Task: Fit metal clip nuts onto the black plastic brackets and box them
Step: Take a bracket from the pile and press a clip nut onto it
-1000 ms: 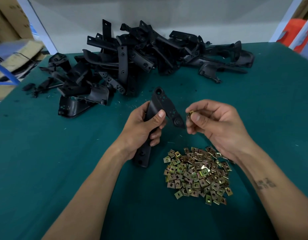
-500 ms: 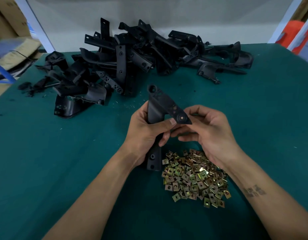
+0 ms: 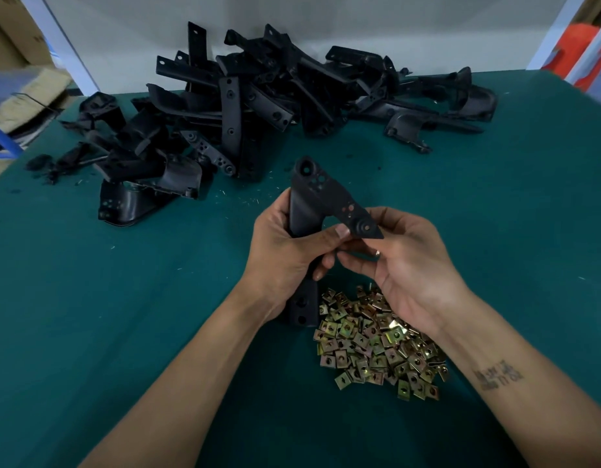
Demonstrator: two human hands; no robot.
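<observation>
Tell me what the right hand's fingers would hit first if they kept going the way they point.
The right hand points left; its fingertips already touch the bracket beneath its tab, with the left hand just beyond. Depth between them is unclear.

A table (image 3: 90, 298) covered in dark teal cloth fills most of the view; behind its far edge stands a plain pale grey wall (image 3: 326, 15); white upright posts (image 3: 555, 28) rise at both far corners; cardboard boxes (image 3: 12, 38) are stacked at far left; something orange (image 3: 576, 45) sits at far right; the light is soft and even.
</observation>
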